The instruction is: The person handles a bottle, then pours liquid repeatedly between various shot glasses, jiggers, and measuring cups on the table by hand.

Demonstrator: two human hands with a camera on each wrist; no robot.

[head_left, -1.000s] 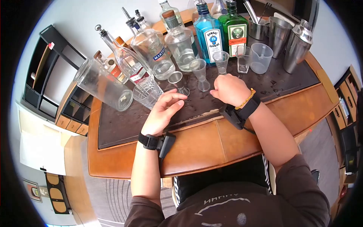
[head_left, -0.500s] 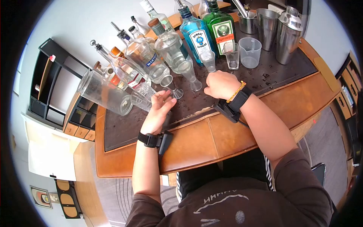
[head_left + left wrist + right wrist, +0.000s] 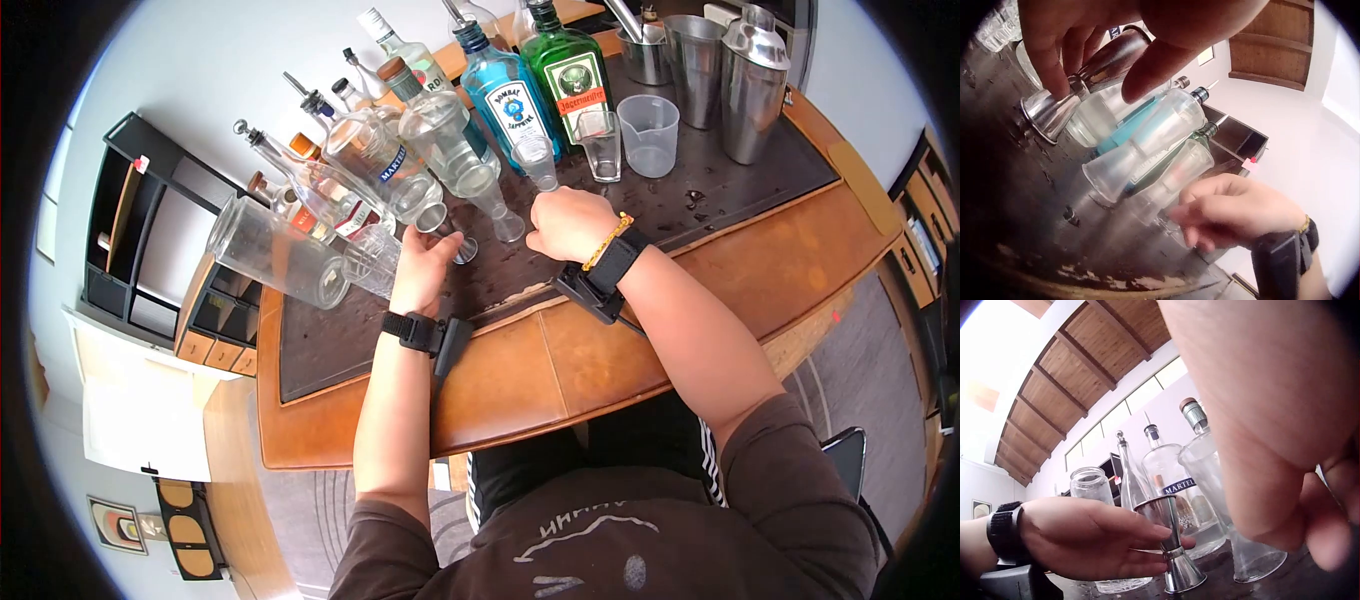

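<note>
In the left wrist view, a two-ended steel jigger stands on the dark tabletop, its waist between the thumb and fingers of my left hand. From the right wrist view, the left fingers lie along the jigger's side. My right hand is loosely curled over the table, with nothing visible in its fingers. Just beyond it rises a clear jigger, whose base the hand hides in the head view. Another clear jigger stands between the two hands.
Left of the hands are a cut-glass tumbler and a tall glass jar. Behind stand several bottles, including a blue one and a green one. At right are a shot glass, measuring cup and steel shaker.
My left hand has moved forward to the steel jigger, and its fingers have come around it. My right hand keeps its place near the clear jigger. The head view has shifted slightly.
</note>
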